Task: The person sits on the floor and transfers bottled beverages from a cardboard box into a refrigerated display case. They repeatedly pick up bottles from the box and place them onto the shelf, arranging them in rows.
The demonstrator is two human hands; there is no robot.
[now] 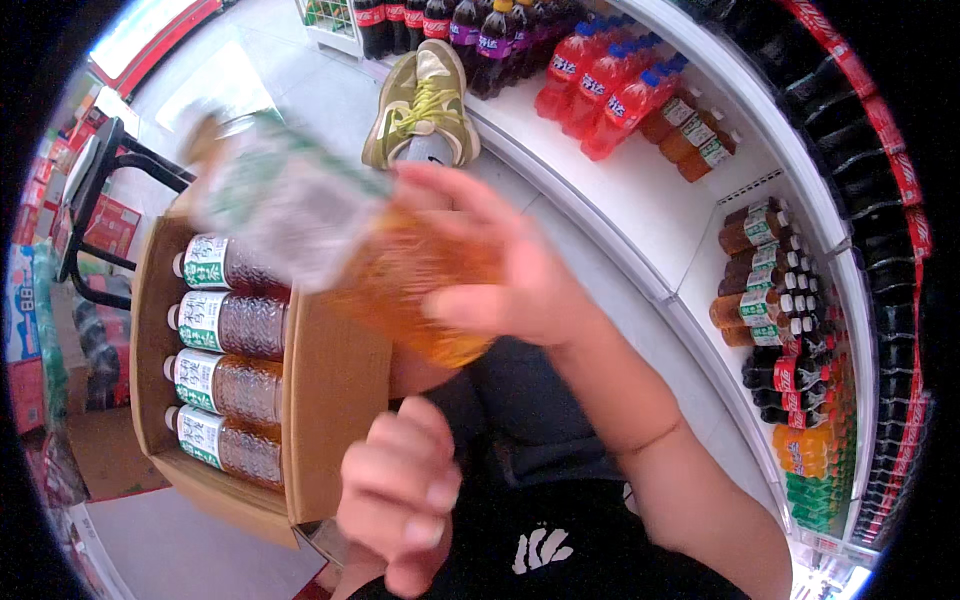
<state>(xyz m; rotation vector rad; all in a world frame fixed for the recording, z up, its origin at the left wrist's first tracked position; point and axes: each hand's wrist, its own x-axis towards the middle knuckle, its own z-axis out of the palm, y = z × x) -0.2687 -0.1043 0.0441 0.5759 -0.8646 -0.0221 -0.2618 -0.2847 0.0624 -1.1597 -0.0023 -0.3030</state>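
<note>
Blurred by motion, a large plastic bottle of amber tea [420,277] with a green and white label is held near its base by my right hand [487,262]. Its neck points to the upper left, over the top edge of an open cardboard box [337,405]. Inside the box several similar tea bottles [247,386] lie in a column, white caps to the left. My left hand [397,495] hangs in front of my body, to the right of the box, its fingers curled; no object shows in it.
White shelving [615,187] curves along the right, bearing red soda bottles [592,82], small tea bottles [757,300] and cola bottles [787,375]. A green and white shoe [424,105] stands by the shelf's base. A black metal frame [86,202] stands left of the box, near red cartons [112,229].
</note>
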